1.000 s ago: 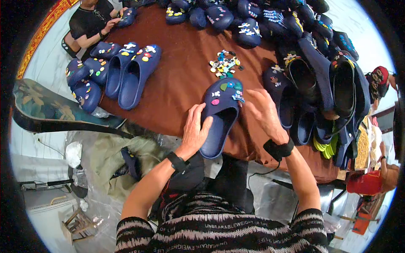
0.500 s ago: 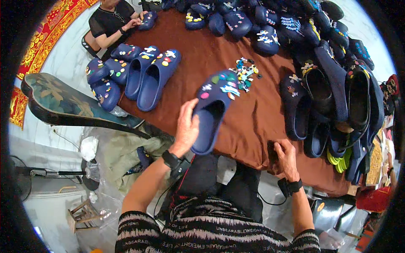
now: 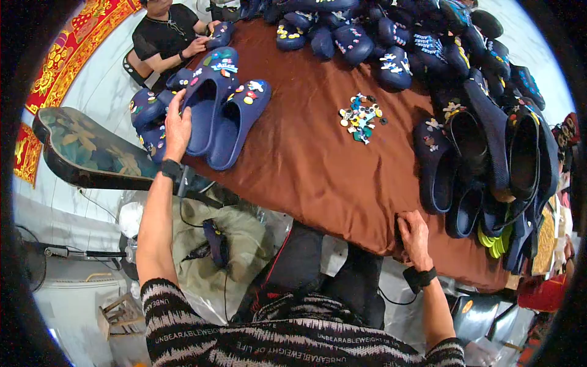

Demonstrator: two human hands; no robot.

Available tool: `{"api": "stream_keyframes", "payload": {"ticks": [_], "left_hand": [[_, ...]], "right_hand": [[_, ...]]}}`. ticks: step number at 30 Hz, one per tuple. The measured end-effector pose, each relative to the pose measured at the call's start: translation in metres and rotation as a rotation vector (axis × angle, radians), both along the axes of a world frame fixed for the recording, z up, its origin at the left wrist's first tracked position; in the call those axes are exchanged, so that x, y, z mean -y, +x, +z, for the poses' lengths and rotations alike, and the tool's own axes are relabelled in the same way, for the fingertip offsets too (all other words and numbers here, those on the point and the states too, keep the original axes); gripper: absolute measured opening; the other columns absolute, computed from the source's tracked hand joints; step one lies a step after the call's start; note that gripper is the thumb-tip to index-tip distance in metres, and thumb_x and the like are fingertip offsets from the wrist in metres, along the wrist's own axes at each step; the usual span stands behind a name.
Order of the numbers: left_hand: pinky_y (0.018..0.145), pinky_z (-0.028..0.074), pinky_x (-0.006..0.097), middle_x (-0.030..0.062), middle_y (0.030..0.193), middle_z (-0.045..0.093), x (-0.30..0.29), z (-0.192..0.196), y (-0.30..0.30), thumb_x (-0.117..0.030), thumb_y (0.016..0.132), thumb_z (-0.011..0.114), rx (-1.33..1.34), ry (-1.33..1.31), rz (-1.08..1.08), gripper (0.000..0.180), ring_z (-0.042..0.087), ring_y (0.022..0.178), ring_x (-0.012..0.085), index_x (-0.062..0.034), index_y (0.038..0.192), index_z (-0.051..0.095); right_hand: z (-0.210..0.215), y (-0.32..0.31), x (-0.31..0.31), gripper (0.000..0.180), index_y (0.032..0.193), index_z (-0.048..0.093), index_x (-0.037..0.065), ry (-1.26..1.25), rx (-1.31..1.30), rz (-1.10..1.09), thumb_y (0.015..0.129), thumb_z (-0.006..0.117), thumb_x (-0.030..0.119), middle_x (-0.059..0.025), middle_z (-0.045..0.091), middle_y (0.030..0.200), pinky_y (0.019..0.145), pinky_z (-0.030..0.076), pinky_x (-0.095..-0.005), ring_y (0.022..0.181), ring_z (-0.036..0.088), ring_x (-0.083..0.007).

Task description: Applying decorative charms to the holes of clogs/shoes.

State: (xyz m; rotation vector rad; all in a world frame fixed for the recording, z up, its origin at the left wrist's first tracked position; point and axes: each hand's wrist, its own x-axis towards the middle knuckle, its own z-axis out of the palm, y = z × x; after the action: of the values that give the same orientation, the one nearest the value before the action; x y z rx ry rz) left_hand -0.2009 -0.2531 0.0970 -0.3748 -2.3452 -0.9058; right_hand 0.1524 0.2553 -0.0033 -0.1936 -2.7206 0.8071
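Note:
My left hand grips a navy blue clog by its side at the left of the table. Colourful charms dot the clog's toe. It sits over the group at the left, right beside another navy clog with charms; more decorated clogs are partly hidden behind my hand. At the front edge of the table, my right hand rests with its fingers curled in; whether anything is inside them is hidden. A loose pile of small charms lies on the brown cloth.
Many navy clogs are heaped along the far side, and more stand stacked at the right. Across the far left corner, a person holds a dark blue clog. A padded chair back stands left of the table.
My left hand has carried the clog leftward, from the table's middle front to the group at the left. My right hand has stayed at the front edge.

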Motion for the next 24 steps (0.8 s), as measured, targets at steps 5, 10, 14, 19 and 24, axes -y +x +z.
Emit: {"api": "stream_keyframes", "payload": {"ticks": [5,10,14,19,24], "left_hand": [[0.114,0.036,0.041,0.0205,0.141,0.054,0.020,-0.034,-0.054,0.000,0.088,0.058,-0.035,-0.269,-0.066,0.052,0.050,0.133,0.0347,-0.0022,0.140,0.050],[0.117,0.031,0.041,0.0194,0.148,0.048,0.055,-0.037,-0.059,0.000,0.089,0.059,0.054,-0.365,-0.026,0.062,0.043,0.138,0.0352,-0.0006,0.148,0.042],[0.114,0.033,0.044,0.0191,0.146,0.047,0.045,-0.040,-0.053,0.005,0.086,0.063,0.038,-0.318,0.025,0.066,0.042,0.136,0.0380,-0.0086,0.148,0.041],[0.114,0.031,0.047,0.0205,0.144,0.046,0.009,-0.018,-0.018,-0.001,0.090,0.059,-0.120,-0.304,0.159,0.057,0.041,0.137,0.0387,-0.0070,0.144,0.045],[0.115,0.030,0.046,0.0211,0.142,0.047,-0.047,-0.020,0.060,-0.002,0.092,0.052,-0.232,-0.257,-0.033,0.044,0.042,0.136,0.0368,-0.0008,0.136,0.054]], "right_hand": [[0.009,0.006,-0.003,0.010,0.097,0.066,0.002,0.029,0.003,-0.074,0.087,0.065,0.005,-0.0189,0.061,0.091,0.075,0.050,-0.0453,0.088,0.061,-0.0397],[0.010,-0.010,0.005,0.012,0.096,0.066,0.004,0.003,-0.054,0.034,0.087,0.062,0.011,-0.0181,0.062,0.089,0.077,0.050,-0.0485,0.087,0.061,-0.0397],[0.010,-0.005,-0.002,0.012,0.095,0.063,0.004,0.017,-0.040,0.034,0.088,0.063,0.013,-0.0173,0.060,0.088,0.073,0.050,-0.0488,0.085,0.060,-0.0400],[0.018,0.013,-0.003,0.011,0.095,0.064,0.004,0.001,0.003,0.010,0.089,0.062,0.013,-0.0175,0.061,0.090,0.074,0.050,-0.0483,0.087,0.060,-0.0396],[0.009,0.013,-0.009,0.014,0.098,0.064,0.003,-0.078,-0.005,-0.021,0.090,0.063,0.014,-0.0187,0.062,0.092,0.077,0.051,-0.0475,0.090,0.061,-0.0403]]}}
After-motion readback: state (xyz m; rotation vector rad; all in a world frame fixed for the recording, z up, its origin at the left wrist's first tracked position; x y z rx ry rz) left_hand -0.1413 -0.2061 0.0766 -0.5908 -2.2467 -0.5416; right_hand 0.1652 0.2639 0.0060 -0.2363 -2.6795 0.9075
